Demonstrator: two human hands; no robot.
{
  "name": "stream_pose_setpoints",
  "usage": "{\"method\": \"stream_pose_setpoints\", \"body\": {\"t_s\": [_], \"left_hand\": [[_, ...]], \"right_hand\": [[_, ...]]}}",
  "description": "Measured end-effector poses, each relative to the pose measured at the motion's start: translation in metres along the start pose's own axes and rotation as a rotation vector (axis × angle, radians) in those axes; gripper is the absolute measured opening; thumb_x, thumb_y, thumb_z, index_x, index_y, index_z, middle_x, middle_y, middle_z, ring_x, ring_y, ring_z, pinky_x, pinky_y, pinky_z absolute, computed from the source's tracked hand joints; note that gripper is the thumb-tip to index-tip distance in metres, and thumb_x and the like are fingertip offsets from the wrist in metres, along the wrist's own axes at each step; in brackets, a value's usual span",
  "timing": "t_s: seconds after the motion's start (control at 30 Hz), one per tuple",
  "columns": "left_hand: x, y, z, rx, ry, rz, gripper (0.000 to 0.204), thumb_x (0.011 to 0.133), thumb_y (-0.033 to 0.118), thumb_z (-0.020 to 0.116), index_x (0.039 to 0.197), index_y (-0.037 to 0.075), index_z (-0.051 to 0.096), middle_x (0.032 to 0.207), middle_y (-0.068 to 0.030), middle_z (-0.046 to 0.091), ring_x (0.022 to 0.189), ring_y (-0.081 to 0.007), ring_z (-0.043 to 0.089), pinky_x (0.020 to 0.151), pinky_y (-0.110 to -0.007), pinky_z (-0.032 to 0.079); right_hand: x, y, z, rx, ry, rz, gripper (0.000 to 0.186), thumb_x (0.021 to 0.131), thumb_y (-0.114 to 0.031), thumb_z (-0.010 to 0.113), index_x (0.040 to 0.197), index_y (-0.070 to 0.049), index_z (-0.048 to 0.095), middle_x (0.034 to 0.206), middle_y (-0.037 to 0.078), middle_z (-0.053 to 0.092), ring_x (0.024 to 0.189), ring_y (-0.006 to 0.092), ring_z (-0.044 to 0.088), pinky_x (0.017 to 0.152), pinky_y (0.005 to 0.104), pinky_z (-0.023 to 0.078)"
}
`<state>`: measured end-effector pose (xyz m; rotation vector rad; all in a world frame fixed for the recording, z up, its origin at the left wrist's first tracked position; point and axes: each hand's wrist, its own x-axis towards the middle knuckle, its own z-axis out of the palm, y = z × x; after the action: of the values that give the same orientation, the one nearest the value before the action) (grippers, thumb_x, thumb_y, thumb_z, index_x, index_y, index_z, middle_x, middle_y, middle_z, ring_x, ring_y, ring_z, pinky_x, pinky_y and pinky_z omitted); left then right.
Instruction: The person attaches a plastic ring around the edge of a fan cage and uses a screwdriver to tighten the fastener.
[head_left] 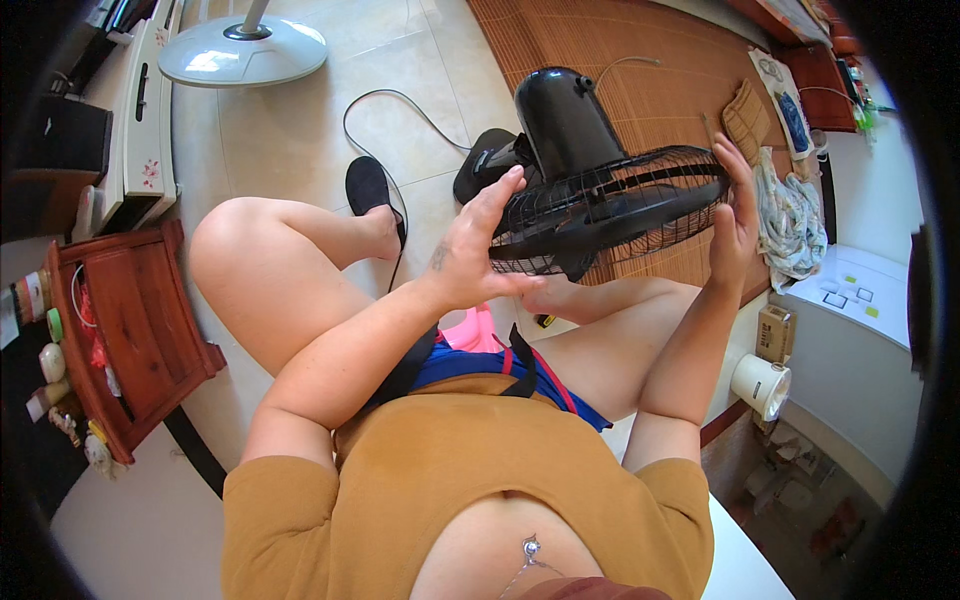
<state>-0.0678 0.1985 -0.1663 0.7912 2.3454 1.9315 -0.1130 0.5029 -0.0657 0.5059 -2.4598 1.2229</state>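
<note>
A black electric fan (570, 125) stands in front of me, its wire guard (655, 232) and dark blades facing towards me. My left hand (478, 245) is at the guard's left edge, fingers pointing up and thumb stretched along its lower side. At the right edge, my right hand (736, 215) has its fingers raised behind the rim and its thumb on the near side. The guard sits between both palms. Behind it, the fan's dark base (487, 165) is partly hidden. A black cord (375, 95) loops over the tiles from there.
A pale round stand base (243, 52) is at the far left. Brown bamboo matting (640, 85) lies beyond the fan. To my left is a reddish wooden cabinet (140, 335). Crumpled cloth (790, 220) and a white cylindrical container (760, 386) are to the right. A pink object (470, 328) shows between my legs.
</note>
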Motion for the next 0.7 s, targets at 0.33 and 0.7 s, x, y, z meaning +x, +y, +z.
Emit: {"method": "stream_pose_setpoints", "body": {"t_s": [0.33, 0.7], "left_hand": [[0.02, -0.008, -0.009, -0.222, -0.029, -0.119, 0.105, 0.063, 0.012, 0.082, 0.146, 0.007, 0.017, 0.138, -0.0157, 0.039, 0.127, -0.0241, 0.041, 0.105, -0.034, 0.032], [0.003, -0.018, -0.007, -0.111, -0.028, -0.038, 0.119, 0.059, 0.02, 0.08, 0.148, 0.012, 0.002, 0.145, -0.0206, 0.024, 0.134, -0.0327, 0.028, 0.109, -0.042, 0.025]], "right_hand": [[0.031, -0.002, -0.006, 0.136, -0.17, 0.186, 0.039, 0.092, -0.027, 0.054, 0.12, 0.0, 0.056, 0.124, 0.01, 0.052, 0.118, 0.019, 0.045, 0.099, 0.0294, 0.033], [-0.001, 0.047, -0.02, 0.472, 0.098, 0.357, 0.052, 0.099, -0.042, 0.035, 0.129, -0.002, 0.049, 0.128, 0.009, 0.053, 0.121, 0.0196, 0.045, 0.107, 0.0324, 0.027]]}}
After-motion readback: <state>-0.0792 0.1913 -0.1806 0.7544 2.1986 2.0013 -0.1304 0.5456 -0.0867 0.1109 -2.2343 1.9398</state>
